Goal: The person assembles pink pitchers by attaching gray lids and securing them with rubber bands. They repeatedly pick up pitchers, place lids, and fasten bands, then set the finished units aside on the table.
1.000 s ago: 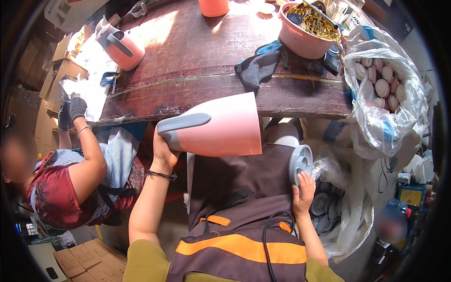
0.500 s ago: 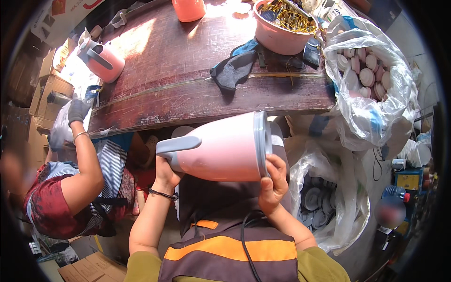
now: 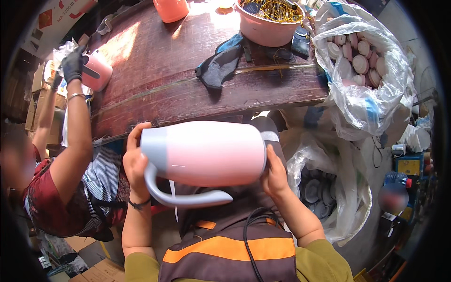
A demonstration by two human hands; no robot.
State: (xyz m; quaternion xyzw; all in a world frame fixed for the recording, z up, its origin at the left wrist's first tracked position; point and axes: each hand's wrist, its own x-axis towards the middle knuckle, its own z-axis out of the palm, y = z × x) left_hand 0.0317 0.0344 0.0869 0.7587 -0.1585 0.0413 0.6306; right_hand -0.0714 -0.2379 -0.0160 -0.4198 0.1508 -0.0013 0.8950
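A pink jug (image 3: pixel 206 152) lies sideways over the lap, near the table (image 3: pixel 164 70), left hand (image 3: pixel 134 162) gripping its top, right hand (image 3: pixel 275 174) its base; likely light, smooth, slippery.

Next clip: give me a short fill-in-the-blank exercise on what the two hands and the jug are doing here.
1. The pink jug lies on its side with its grey handle pointing ____ the person.
2. The right hand presses on the jug's ____ end.
3. The left hand grips the jug's ____ top end.
4. The dark glove lies on the wooden ____.

Missing words: toward; bottom; grey; table
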